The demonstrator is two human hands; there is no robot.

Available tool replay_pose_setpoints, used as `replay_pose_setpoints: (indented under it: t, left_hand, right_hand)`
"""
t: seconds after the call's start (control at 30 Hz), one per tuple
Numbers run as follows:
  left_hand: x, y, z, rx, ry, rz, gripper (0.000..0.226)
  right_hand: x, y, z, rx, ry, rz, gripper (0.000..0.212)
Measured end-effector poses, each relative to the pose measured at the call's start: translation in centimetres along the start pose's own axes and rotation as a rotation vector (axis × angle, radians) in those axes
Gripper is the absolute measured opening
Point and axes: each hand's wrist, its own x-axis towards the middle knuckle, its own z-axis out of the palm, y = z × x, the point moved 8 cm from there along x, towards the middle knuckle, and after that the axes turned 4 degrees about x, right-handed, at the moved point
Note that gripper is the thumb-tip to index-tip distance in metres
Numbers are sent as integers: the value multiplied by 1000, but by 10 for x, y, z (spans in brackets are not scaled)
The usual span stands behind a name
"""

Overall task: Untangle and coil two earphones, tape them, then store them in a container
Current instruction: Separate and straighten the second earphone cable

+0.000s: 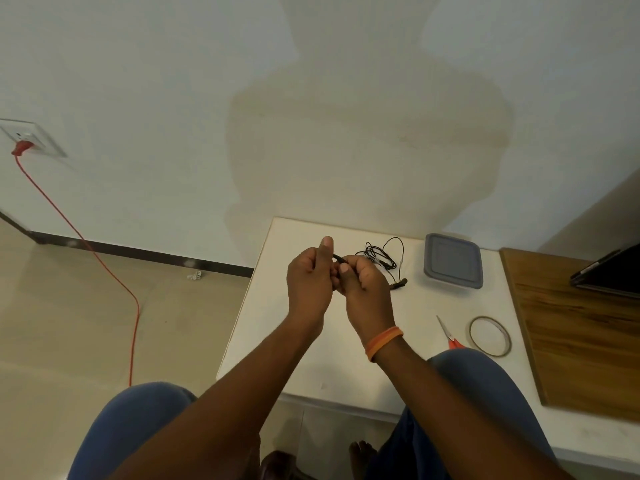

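1. I have both hands raised over the worktop (311, 368), close together. My left hand (308, 282) and right hand (363, 285) both pinch a short black coil (340, 259) between them; the fingers are curled tight round it, thumbs on top.
2. I judge this to be one earphone already wound into a small bundle, held at both ends so the loops cannot spring open before tape goes on.
3. The second earphone (381, 256) lies loose in a tangle on the worktop just beyond my right hand, its plug trailing towards the near side. It is not yet coiled.
4. The container (453, 265) sits to the right of that tangle with its grey lid on, so it will need opening before anything goes in.
5. The tape (490, 336) and the scissors (448, 336) lie side by side near the right edge, within reach of my right hand, which is handy for the taping step.
6. Next I would need one hand free for the tape; the risk is that the coil loosens as I let go.
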Motion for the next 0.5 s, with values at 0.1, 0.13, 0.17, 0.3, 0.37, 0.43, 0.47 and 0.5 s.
replay_pose_setpoints:
  t: [0.1,0.13,0.17,0.3,0.37,0.43,0.47,0.5]
  left_hand:
    - [-3,-3,12,-15,-109,-108,43]
    - [-5,-4,18,-33,-181,-157,40]
    - [-6,-3,23,-58,-253,-191,38]
    - [-8,10,24,-68,-278,-110,32]
    - [-14,15,22,-26,-186,-25,33]
    - [-19,19,19,16,-108,54,32]
    - [-20,22,16,54,-70,95,32]
    - [-19,27,12,92,-40,132,32]
  right_hand:
    - [-1,-7,-5,-107,64,-106,18]
    - [1,-9,-9,-147,85,-129,19]
    - [3,-10,-13,-178,102,-142,20]
    - [6,-18,-19,-259,166,-228,21]
    - [1,-21,-16,-256,185,-266,21]
    - [-3,-27,-13,-240,199,-306,20]
    - [-4,-32,-14,-231,222,-330,20]
    - [-4,-36,-17,-220,251,-352,20]
